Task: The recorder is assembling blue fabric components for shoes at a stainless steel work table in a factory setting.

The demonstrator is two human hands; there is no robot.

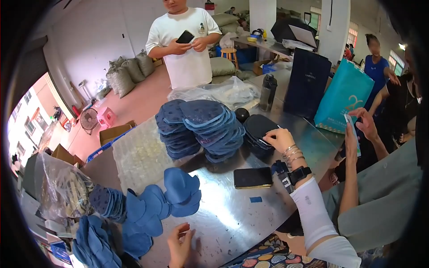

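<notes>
My right hand (280, 139), with bracelets and a wrist strap, reaches over a round black case (259, 129). Its closed fingers pinch a thin, pale, pen-like thing whose exact kind I cannot make out. Low in the picture is my left hand (179, 245), loosely curled with its fingertips apart and nothing visible in it. Beside it lie overlapping blue fabric pieces (152, 207). Tall stacks of dark blue patterned fabric pieces (208, 125) stand left of the case. A dark phone (253, 177) lies flat below the case.
The metal table (223, 232) carries a small blue scrap (256, 199), a clear plastic sheet (138, 152), a dark bottle (268, 93), a navy bag (307, 82) and a teal bag (344, 96). A person (185, 44) stands opposite; another person's hands (353, 134) hold a phone at right.
</notes>
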